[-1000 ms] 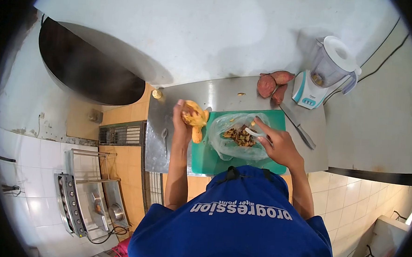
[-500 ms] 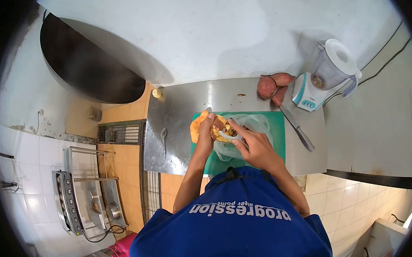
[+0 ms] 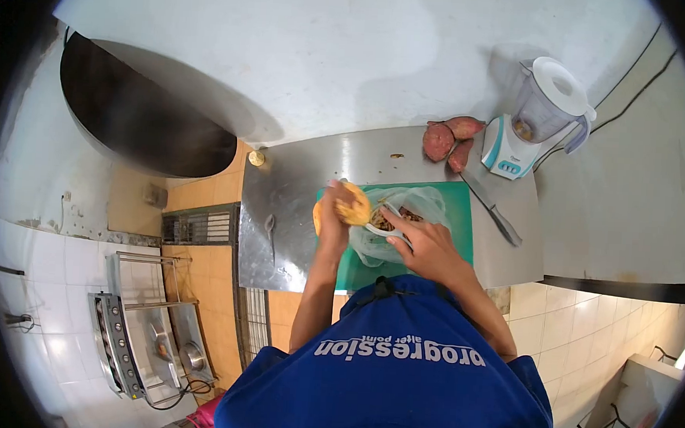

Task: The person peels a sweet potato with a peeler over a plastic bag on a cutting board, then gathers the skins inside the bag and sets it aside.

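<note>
A tiled kitchen with a stainless steel counter (image 3: 296, 204) seen from overhead, and on it a green plastic cutting board (image 3: 451, 220). Nearest, the right hand (image 3: 427, 248) is clenched round a white-handled peeler (image 3: 380, 230), its working end pointing left at the root. Just to its left, the left hand (image 3: 331, 220) grasps a peeled orange sweet potato (image 3: 350, 208), raised over the board's left edge; its long axis is hard to judge under the fingers. Behind both lies a clear plastic bag of brown peelings (image 3: 416, 210). Farther back: a long knife (image 3: 494, 210), three unpeeled reddish sweet potatoes (image 3: 447, 138), a white-and-teal blender (image 3: 537, 116).
</note>
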`<state>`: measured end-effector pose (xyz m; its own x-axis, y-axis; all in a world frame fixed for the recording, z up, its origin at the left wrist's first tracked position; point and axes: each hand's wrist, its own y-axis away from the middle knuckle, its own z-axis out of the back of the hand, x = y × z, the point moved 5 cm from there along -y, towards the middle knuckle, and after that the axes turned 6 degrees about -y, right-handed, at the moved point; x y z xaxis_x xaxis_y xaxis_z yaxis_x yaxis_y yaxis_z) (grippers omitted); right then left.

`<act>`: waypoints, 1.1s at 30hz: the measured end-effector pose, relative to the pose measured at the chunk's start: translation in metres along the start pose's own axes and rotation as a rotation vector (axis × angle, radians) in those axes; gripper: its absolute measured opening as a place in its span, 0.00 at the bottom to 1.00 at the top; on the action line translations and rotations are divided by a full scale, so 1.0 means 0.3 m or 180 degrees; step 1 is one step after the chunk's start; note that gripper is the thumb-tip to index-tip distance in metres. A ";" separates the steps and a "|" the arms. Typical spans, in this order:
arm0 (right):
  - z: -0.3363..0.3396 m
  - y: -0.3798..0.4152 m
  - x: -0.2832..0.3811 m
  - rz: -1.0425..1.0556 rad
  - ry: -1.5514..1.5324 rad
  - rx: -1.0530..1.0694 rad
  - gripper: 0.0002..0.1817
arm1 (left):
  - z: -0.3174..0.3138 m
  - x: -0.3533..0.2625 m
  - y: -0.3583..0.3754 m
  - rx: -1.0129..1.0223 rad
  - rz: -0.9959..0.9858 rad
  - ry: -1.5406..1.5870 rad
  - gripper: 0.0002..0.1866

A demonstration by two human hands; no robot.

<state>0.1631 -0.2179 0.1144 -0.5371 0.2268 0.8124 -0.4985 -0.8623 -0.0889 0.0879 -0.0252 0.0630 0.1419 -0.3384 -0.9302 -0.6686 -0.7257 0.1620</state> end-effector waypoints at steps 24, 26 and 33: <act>0.054 -0.024 0.044 -0.0046 -0.0575 -0.0118 0.32 | -0.062 -0.009 0.012 0.0392 0.0229 -0.0531 0.21; 0.046 -0.022 0.041 0.0099 -0.0549 -0.0259 0.32 | -0.040 0.005 -0.003 0.0724 0.0209 -0.0806 0.20; 0.031 -0.005 0.017 0.0139 -0.0228 -0.0186 0.31 | -0.074 -0.040 -0.017 0.0687 0.0102 -0.0992 0.21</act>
<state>0.1675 -0.2197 0.1241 -0.5101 0.1548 0.8461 -0.5158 -0.8422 -0.1569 0.1058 -0.0306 0.0805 -0.0883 -0.1363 -0.9867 -0.8123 -0.5635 0.1506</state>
